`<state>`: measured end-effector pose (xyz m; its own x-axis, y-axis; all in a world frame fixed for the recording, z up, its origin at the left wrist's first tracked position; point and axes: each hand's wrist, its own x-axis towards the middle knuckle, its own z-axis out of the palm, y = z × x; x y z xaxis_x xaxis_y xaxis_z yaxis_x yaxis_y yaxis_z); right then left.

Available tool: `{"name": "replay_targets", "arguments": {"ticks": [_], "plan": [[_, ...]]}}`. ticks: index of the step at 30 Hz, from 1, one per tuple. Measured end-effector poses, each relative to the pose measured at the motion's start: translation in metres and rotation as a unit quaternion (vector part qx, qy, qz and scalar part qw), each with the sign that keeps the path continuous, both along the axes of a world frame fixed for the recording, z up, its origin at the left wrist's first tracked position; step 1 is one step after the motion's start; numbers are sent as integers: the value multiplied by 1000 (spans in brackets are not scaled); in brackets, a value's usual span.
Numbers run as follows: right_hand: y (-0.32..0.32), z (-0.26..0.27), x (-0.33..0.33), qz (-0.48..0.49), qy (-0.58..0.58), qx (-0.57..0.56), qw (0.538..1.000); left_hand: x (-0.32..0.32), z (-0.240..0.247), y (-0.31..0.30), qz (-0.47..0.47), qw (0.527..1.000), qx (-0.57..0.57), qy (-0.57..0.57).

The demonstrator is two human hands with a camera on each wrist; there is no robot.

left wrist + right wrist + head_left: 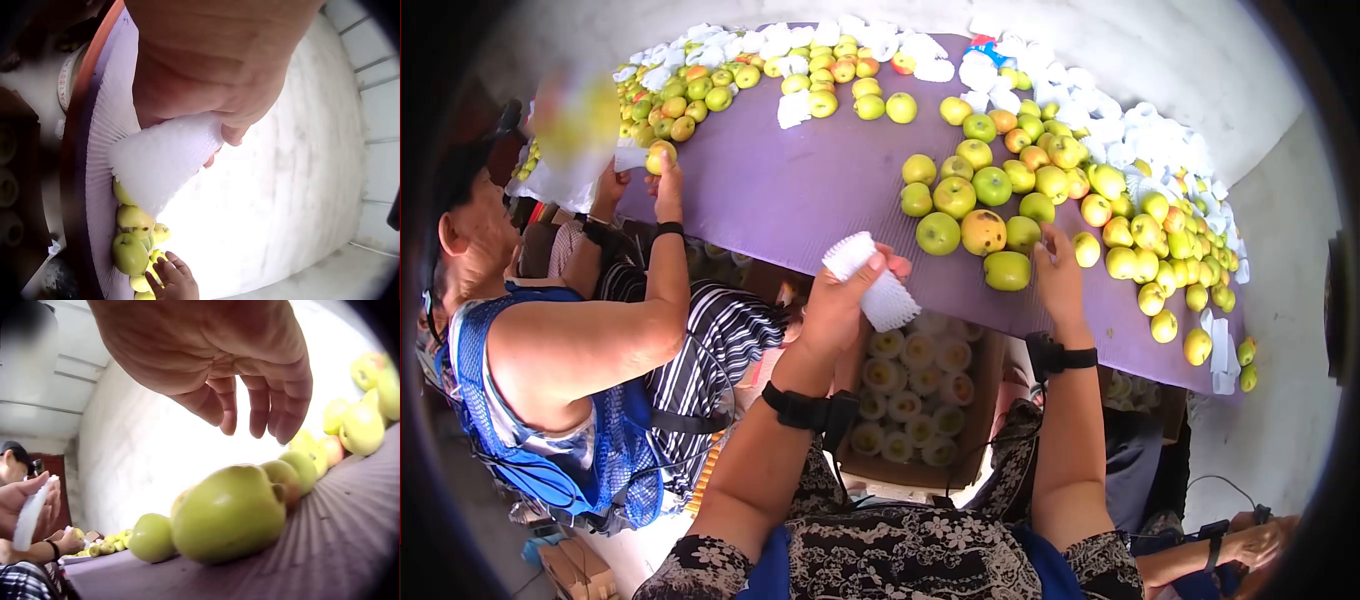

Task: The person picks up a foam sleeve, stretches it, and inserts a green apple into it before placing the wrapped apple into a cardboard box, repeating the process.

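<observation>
My left hand [832, 310] grips a white foam net sleeve [888, 302] above the table's front edge. In the left wrist view the sleeve [164, 159] hangs flattened beneath the palm, its wider end downward. My right hand [1060, 285] is beside the front apples, holding nothing. The right wrist view has its fingers [284, 415] pointing down, loosely bent, above and behind a large green apple [228, 515]. That green apple [1007, 271] lies at the front of a group of loose apples. Behind it sits a yellow apple with dark spots [983, 232].
A purple ribbed mat [780, 190] covers the table. White foam sleeves [1160, 140] pile up along the back wall. Below the front edge, a cardboard box [988, 400] contains apples in foam sleeves. A person on the left holds an apple [661, 157]; another person's arm [1185, 562] shows lower right.
</observation>
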<state>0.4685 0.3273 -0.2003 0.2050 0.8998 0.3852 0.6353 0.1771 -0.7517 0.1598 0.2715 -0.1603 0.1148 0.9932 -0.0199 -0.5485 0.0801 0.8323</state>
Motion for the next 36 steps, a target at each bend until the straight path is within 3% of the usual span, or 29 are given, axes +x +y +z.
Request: {"name": "replay_targets", "arguments": {"ticks": [3,5,11,16,18,19,20,21,22,23,25,29,32,36], "plan": [[8,-9,-7,9,57,-51,997,3,5,-6,-4,995,34,99],[14,-14,-13,17,28,-44,998,3,-2,-6,-41,996,66,48],[23,-16,-10,-46,63,-73,994,-2,10,-8,-89,967,126,202],[19,-12,-13,-105,87,-23,990,-6,9,-3,-47,923,218,315],[20,-11,-4,-82,206,21,975,-8,12,-3,-6,904,246,349],[20,-6,-4,-67,265,44,961,-9,16,-4,13,902,242,357],[17,1,-4,3,430,37,902,-11,18,-4,33,899,238,365],[10,18,-4,74,578,25,812,-14,20,-3,49,894,244,373],[-1,38,-17,126,630,14,766,-15,21,-2,64,888,250,380],[-11,51,-29,195,638,-9,745,-17,21,-2,78,882,255,388],[-33,85,-66,211,616,-45,758,-17,18,1,127,860,285,404],[-65,90,-115,343,478,-234,774,-14,16,2,173,832,315,423],[-81,86,-139,312,399,-339,793,-11,13,3,151,822,334,436],[-81,88,-141,285,389,-308,820,-7,13,2,122,781,384,478]]}}
